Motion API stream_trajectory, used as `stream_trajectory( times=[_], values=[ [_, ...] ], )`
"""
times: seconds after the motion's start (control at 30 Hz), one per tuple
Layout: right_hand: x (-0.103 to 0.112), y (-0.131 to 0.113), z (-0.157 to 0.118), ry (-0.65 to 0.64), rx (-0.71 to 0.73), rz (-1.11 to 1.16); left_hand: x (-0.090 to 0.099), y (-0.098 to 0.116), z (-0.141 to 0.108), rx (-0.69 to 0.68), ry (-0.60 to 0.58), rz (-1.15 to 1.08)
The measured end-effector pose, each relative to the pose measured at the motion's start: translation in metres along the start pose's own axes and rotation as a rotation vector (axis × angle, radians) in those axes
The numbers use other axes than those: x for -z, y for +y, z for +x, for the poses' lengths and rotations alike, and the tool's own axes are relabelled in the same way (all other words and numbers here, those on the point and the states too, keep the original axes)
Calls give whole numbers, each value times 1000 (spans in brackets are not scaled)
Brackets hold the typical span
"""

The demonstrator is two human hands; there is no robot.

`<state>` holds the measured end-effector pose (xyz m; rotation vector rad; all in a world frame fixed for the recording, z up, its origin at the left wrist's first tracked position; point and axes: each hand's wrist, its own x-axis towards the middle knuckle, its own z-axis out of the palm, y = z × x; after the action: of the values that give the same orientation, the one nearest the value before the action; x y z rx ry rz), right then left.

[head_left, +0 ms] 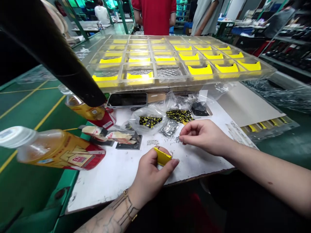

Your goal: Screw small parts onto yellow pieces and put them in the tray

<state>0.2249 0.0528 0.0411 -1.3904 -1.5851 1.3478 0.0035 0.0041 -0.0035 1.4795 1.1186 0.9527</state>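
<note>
My left hand (152,171) is closed around a small yellow plastic part (162,157), held low over the white board (107,186). To its upper right, my right hand (201,136) has thumb and index finger pinched together above scattered tiny dark pieces (176,140); anything between the fingertips is too small to make out. Just beyond lie a heap of small silvery pieces (170,128), a clear bag (136,124) of black and yellow bits (150,121), and another pile of black and yellow pieces (179,115).
A clear compartment tray (155,84) with curved yellow parts (200,69) spans the back. Two drink bottles (65,149) lean at the left, near a dark lamp-like arm (80,77). Behind them are a phone (127,100) and black blocks (128,144). People stand beyond, one in a red shirt (154,16).
</note>
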Motion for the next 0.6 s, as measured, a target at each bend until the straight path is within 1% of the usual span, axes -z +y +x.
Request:
stream_trajectory(
  times=[0.07, 0.1, 0.17, 0.23, 0.3, 0.43, 0.6],
  values=[
    [-16, -9, -8, -64, -40, 241, 0, -1, -1, -49, -8, 20],
    [-23, -12, -11, -89, -52, 311, 0, -1, -2, -70, -19, 24],
    [-35, -15, -13, -142, -76, 391, 0, 0, -2, -96, -48, 19],
    [-42, -14, -13, -198, -92, 425, 0, 2, -2, -104, -84, -8],
    [-45, -12, -12, -225, -91, 451, 0, 5, -1, -109, -105, -43],
    [-45, -9, -9, -197, -105, 488, -1, 12, 1, -95, -105, -96],
    [-45, -9, -9, -207, -105, 489, 0, 11, 0, -81, -106, -117]
  ],
)
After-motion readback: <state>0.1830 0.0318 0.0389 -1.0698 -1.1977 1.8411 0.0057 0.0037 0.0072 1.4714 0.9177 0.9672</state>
